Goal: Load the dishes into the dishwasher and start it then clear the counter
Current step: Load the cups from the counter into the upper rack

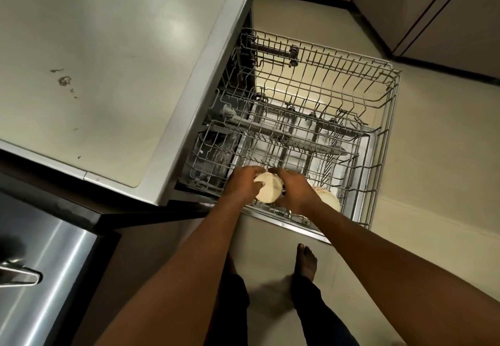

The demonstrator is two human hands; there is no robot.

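Steel counter (108,61) at left: stained, nothing visible on it. Left hand (243,186) and right hand (295,194) both wrapped around upturned cream ceramic bowl (267,191), low in grey wire lower rack (359,156). Second cream bowl (328,199) already racked beside. Upper rack (338,80) bare; loading barely begun, start pending.

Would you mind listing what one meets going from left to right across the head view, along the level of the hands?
Steel counter → left hand → cream cup held between both hands → right hand → second cream dish in the rack → dishwasher rack's right wall → floor.
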